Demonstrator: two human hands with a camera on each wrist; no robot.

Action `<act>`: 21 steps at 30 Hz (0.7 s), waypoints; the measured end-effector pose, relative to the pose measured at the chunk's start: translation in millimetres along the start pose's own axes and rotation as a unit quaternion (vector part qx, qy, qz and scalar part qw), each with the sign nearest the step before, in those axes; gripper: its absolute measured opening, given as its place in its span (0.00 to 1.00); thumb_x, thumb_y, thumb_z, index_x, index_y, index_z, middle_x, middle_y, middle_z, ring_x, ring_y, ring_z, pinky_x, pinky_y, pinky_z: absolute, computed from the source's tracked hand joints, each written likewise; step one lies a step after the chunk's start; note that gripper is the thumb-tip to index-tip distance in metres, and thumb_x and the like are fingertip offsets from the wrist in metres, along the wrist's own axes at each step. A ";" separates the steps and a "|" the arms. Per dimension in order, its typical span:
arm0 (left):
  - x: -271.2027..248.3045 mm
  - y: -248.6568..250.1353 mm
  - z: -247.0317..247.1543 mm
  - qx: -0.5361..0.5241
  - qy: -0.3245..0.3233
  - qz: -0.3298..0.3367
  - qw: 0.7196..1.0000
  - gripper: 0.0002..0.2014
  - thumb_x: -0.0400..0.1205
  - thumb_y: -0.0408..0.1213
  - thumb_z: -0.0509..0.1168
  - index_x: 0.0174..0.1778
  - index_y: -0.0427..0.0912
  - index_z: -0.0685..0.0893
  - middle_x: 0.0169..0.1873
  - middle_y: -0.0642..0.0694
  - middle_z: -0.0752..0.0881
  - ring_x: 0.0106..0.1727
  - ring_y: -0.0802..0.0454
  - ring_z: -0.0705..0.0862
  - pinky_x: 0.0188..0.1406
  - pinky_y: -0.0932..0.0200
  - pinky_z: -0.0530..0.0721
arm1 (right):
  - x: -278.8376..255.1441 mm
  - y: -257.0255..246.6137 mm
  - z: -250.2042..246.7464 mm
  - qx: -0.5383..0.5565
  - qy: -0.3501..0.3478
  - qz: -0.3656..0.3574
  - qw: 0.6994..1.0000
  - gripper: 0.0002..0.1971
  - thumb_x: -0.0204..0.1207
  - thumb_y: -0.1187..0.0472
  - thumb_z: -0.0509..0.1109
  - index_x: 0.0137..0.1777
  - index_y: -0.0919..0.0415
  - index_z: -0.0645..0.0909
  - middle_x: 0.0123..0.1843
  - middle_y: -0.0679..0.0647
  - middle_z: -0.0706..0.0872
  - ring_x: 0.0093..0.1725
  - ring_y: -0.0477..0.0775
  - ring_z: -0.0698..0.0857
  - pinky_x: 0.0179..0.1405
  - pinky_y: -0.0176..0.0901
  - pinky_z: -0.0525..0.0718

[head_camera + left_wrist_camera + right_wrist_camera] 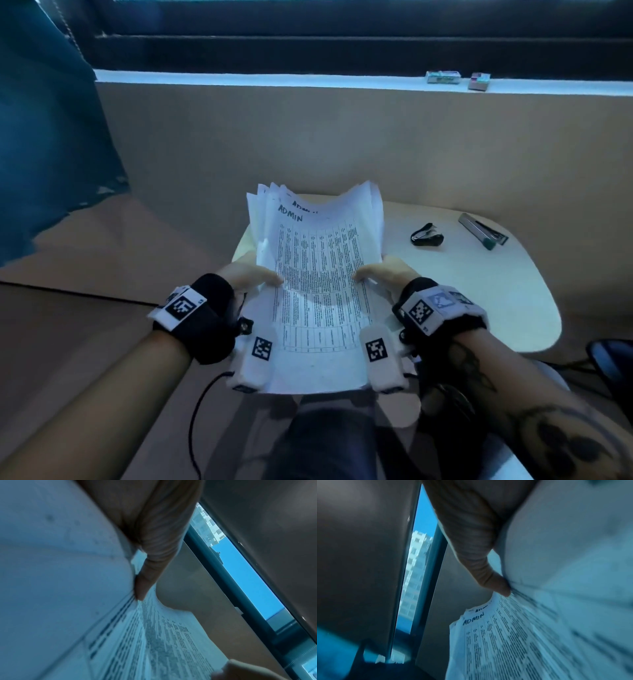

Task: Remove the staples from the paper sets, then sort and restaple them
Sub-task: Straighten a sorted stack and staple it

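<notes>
A stack of printed papers (315,274), the top sheets marked "ADMIN", is held above the near-left part of a small white table (479,291). My left hand (253,275) grips the stack's left edge, thumb on top. My right hand (380,272) grips the right edge the same way. The sheets fan apart at their far end. In the left wrist view the thumb (145,574) presses on the papers (154,642). The right wrist view shows the other thumb (493,580) on the papers (505,635). A black staple remover (427,235) and a grey stapler (482,230) lie on the table at the right.
Two small staple boxes (443,76) (479,81) sit on the window ledge at the back right. A teal curtain (44,137) hangs at the left. A beige wall stands right behind the table. My lap lies under the papers' near edge.
</notes>
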State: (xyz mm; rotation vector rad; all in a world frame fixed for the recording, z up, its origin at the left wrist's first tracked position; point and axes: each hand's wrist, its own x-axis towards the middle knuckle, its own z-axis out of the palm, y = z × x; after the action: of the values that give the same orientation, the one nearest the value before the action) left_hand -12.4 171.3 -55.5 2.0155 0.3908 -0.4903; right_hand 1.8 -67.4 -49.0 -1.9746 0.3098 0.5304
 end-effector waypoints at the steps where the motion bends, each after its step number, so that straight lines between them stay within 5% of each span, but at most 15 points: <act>1: -1.2 4.7 5.2 -0.012 -0.010 0.007 1.000 0.30 0.71 0.29 0.73 0.70 0.35 0.72 0.63 0.38 0.81 0.62 0.40 0.81 0.65 0.42 0.78 | -3.2 0.3 -8.3 -0.002 -0.019 0.004 1.000 0.09 0.73 0.66 0.71 0.47 0.67 0.73 0.44 0.61 0.81 0.40 0.54 0.81 0.42 0.47 0.86; 4: -11.5 22.2 23.3 -0.103 -0.027 0.049 0.993 0.24 0.75 0.14 0.62 0.66 0.33 0.72 0.56 0.38 0.81 0.51 0.44 0.82 0.44 0.56 0.84 | -15.2 0.7 -33.5 -0.010 -0.044 -0.003 0.999 0.05 0.72 0.71 0.66 0.39 0.66 0.72 0.36 0.60 0.76 0.34 0.55 0.77 0.38 0.48 0.82; 7: -24.1 46.6 35.4 -0.172 0.001 0.128 0.977 0.30 0.76 0.13 0.61 0.73 0.33 0.65 0.59 0.36 0.80 0.56 0.42 0.82 0.53 0.52 0.84 | -34.7 -9.7 -53.5 0.063 -0.005 -0.060 0.996 0.11 0.74 0.76 0.63 0.54 0.65 0.70 0.43 0.63 0.77 0.33 0.50 0.75 0.26 0.40 0.80; 9: -33.5 69.4 38.4 -0.178 0.055 0.209 0.960 0.30 0.76 0.18 0.64 0.73 0.39 0.65 0.60 0.39 0.80 0.60 0.42 0.81 0.58 0.51 0.82 | -45.4 -20.0 -69.2 0.130 0.063 -0.147 0.979 0.19 0.74 0.78 0.64 0.63 0.68 0.70 0.48 0.62 0.80 0.39 0.52 0.80 0.26 0.32 0.84; 12: -44.9 105.0 38.5 -0.164 0.125 0.342 0.917 0.20 0.78 0.24 0.66 0.62 0.44 0.70 0.52 0.43 0.83 0.52 0.49 0.83 0.49 0.59 0.83 | -59.7 -36.2 -91.4 0.118 0.200 -0.289 0.929 0.18 0.71 0.74 0.68 0.59 0.62 0.71 0.48 0.56 0.83 0.49 0.60 0.84 0.43 0.46 0.87; 16: -50.2 130.0 39.9 -0.165 0.153 0.427 0.876 0.14 0.80 0.30 0.65 0.55 0.43 0.68 0.52 0.49 0.82 0.50 0.62 0.83 0.55 0.61 0.83 | -75.9 -39.9 -108.2 0.157 0.212 -0.383 0.885 0.19 0.76 0.67 0.68 0.58 0.58 0.60 0.49 0.47 0.77 0.51 0.53 0.81 0.52 0.46 0.83; 19: -40.5 116.3 47.8 -0.183 0.126 0.403 0.888 0.32 0.75 0.49 0.71 0.68 0.40 0.66 0.65 0.48 0.79 0.66 0.57 0.79 0.68 0.51 0.77 | -77.3 -23.7 -112.3 0.182 0.177 -0.371 0.893 0.20 0.76 0.67 0.68 0.61 0.58 0.62 0.53 0.45 0.80 0.52 0.47 0.83 0.56 0.46 0.83; 21: -36.1 104.2 53.5 -0.192 0.124 0.388 0.893 0.40 0.60 0.64 0.75 0.66 0.53 0.70 0.63 0.53 0.82 0.65 0.55 0.81 0.68 0.48 0.77 | -75.5 -10.1 -114.4 0.202 0.144 -0.351 0.903 0.21 0.72 0.68 0.72 0.64 0.62 0.71 0.54 0.48 0.86 0.51 0.50 0.87 0.57 0.48 0.86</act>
State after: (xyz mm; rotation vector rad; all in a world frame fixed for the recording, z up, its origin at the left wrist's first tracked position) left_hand -4.4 73.4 17.8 1.6629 -0.1792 0.3276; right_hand -33.1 -166.6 39.6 -1.5997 -0.1188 -0.2789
